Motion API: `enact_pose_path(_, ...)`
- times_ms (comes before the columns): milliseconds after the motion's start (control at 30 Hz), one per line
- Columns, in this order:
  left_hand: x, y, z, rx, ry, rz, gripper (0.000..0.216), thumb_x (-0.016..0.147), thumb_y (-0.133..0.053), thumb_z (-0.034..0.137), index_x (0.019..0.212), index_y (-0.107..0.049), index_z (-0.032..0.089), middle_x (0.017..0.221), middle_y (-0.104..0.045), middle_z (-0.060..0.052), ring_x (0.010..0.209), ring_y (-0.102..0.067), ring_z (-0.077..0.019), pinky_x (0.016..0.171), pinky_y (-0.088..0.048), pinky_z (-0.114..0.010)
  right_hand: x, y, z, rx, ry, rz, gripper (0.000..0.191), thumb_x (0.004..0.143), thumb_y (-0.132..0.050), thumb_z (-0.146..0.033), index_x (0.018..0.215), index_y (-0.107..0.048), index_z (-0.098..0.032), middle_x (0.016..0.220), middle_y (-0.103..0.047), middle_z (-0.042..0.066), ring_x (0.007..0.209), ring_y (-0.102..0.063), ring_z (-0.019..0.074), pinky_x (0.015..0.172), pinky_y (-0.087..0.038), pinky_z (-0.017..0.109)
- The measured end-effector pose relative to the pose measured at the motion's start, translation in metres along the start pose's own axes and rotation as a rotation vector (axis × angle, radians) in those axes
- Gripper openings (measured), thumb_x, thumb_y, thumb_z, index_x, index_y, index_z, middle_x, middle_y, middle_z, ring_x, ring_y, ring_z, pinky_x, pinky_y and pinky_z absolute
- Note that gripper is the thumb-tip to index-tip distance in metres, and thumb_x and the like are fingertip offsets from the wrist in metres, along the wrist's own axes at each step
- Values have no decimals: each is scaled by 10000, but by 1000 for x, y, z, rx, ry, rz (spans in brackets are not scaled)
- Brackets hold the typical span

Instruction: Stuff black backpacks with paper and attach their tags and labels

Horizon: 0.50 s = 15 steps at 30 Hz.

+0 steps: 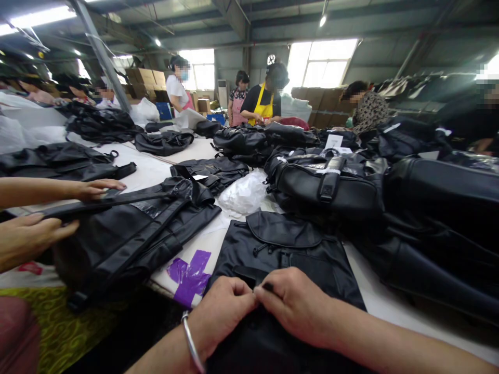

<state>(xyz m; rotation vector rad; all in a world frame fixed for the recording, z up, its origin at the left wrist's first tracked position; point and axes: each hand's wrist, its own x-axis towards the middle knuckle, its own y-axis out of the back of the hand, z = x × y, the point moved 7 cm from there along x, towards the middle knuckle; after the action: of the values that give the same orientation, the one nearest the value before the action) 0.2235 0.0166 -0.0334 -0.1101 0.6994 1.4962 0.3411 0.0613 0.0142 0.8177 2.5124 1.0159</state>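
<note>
Both hands [228, 306] [298, 301] pinch a black backpack [312, 262]; purple tape [190, 279] lies nearby.

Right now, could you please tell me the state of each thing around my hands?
Left hand: fingers pinched, at the front backpack
Right hand: fingers pinched, beside the left
Front backpack: lying on the table
Flap: folded down
Purple tape: stuck down, crossed
White plastic: crumpled
Left-side bag: handled by a co-worker
Ceiling lamp: lit
</note>
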Motion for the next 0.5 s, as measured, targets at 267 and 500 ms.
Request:
enact_pose_path(267, -24, 23, 18, 167, -382, 40, 170, 776, -657, 200, 945, -656, 214, 871, -676, 37, 852, -620, -132, 800, -460, -221, -18, 6, -5, 152, 143, -34, 229, 831, -517, -124, 965, -698, -166, 838, -666, 25, 757, -604, 139, 695, -441, 209)
enact_pose_path(500, -33, 18, 30, 397, -724, 6, 110, 876, -575, 149, 903, -661, 214, 887, -633, -4, 830, -594, -122, 743, -453, -218, -12, -13, 25, 330, -408, -135, 309, 807, -600, -376, 615, -645, -138, 470, -472, -36, 437, -371, 79, 396, -235, 198)
